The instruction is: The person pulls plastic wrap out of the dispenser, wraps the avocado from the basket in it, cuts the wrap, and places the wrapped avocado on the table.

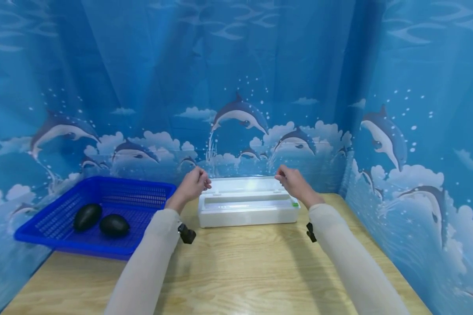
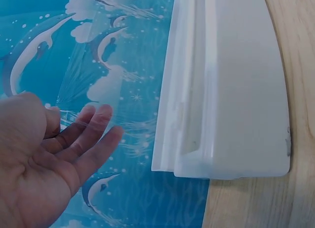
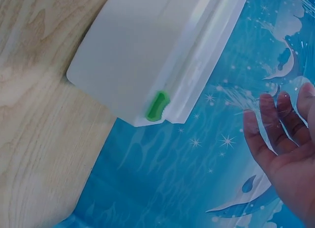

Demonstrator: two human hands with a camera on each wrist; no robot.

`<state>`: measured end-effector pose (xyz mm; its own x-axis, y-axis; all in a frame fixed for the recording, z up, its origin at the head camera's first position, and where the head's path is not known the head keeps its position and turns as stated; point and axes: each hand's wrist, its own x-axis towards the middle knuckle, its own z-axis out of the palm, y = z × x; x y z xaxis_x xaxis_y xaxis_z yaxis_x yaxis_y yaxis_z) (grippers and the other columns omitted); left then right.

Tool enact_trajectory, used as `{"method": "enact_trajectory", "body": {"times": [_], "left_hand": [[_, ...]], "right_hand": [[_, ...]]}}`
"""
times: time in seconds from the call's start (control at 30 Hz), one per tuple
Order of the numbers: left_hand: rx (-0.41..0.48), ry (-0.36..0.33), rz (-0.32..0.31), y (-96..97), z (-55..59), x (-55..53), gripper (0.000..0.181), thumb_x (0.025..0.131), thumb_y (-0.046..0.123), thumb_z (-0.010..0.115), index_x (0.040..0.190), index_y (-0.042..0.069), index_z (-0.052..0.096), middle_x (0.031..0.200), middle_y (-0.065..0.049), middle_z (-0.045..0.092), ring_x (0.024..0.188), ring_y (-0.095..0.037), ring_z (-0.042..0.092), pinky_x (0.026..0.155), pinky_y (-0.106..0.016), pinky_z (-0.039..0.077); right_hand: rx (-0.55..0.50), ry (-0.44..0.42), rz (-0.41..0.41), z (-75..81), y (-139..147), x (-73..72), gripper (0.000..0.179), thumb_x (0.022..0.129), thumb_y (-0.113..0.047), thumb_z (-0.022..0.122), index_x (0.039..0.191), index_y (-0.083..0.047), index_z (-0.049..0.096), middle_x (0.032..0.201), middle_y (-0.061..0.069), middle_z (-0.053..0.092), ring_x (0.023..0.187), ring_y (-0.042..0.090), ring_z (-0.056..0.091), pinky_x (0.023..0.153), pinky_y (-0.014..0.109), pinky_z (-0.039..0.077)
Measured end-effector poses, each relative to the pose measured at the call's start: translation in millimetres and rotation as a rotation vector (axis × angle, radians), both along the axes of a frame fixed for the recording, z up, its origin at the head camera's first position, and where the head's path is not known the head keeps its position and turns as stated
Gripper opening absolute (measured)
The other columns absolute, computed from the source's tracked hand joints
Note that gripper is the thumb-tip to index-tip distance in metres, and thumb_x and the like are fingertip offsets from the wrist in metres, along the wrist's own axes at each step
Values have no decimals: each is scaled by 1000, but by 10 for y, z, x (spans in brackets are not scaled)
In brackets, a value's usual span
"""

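A white cling film dispenser stands at the back of the table with its lid raised. Over it, my left hand pinches one side of a sheet of clear cling film between thumb and forefinger. The other fingers are loosely bent in the left wrist view, with film wrinkling across them. At the dispenser's right end, my right hand grips the film's other side, and creased film shows at its fingertips. A green cutter slider sits at the dispenser's right end.
A blue plastic basket on the left holds two dark avocados, one avocado behind the other avocado. The wooden table extends toward me. A dolphin-print curtain closes off the back and sides.
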<state>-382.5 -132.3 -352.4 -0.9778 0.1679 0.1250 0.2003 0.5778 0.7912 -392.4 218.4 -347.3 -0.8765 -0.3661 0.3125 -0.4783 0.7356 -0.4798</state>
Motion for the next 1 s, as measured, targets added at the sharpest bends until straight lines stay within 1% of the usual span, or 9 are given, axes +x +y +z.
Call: {"method": "enact_trajectory", "body": {"times": [0.17,0.27,0.4,0.5,0.6,0.67,0.8,0.9,1.0], "left_hand": [[-21,30,6,10,63,0,23,114,17,29,114,5,48,114,-18,64,108,-32,69,93,-42,59],[-20,43,2,9,100,11,24,114,18,29,115,4,48,113,-18,64,106,-31,69,95,-44,60],[23,40,-19,-4,140,29,26,114,17,28,119,0,48,114,-20,62,108,-34,69,100,-50,59],[44,52,-37,-15,164,40,27,114,17,28,120,-1,47,116,-23,61,110,-38,69,100,-51,59],[39,68,-45,-25,196,47,27,114,17,28,120,-1,46,115,-23,61,109,-37,69,99,-50,60],[38,67,-42,-27,224,52,26,114,18,28,119,1,46,114,-22,60,108,-36,69,98,-49,60],[37,68,-33,-22,278,61,29,114,21,27,123,0,46,112,-20,59,109,-35,68,96,-46,62],[34,73,-27,-13,320,82,31,114,22,27,125,0,46,112,-20,59,112,-38,67,93,-44,63],[30,88,-26,-10,361,101,30,114,24,27,121,2,46,111,-19,59,111,-38,67,92,-43,63]], "right_hand": [[-8,12,-17,67,5,4,18,110,-15,48,104,0,56,84,11,59,75,20,54,69,34,48],[-14,20,-19,101,2,10,16,110,-15,47,103,-2,54,85,13,58,75,21,55,70,34,49],[-21,33,-9,135,-5,17,15,110,-15,45,101,-5,51,84,12,57,75,21,56,70,35,50],[-33,43,3,157,-3,16,14,110,-15,45,101,-6,51,83,11,56,72,21,54,68,36,48],[-42,53,13,188,0,9,14,110,-15,46,101,-5,52,81,12,55,69,22,50,65,35,45],[-40,62,15,217,0,11,14,110,-15,46,102,-5,52,82,14,56,69,21,49,65,35,44],[-37,94,1,269,-8,22,14,110,-15,47,102,-6,52,84,16,56,70,22,48,66,36,43],[-38,120,-14,300,-5,26,13,109,-15,49,101,-6,53,83,13,56,71,22,48,66,36,43],[-44,139,-18,333,2,22,13,108,-15,51,99,-6,55,82,11,57,71,22,50,65,35,45]]}}
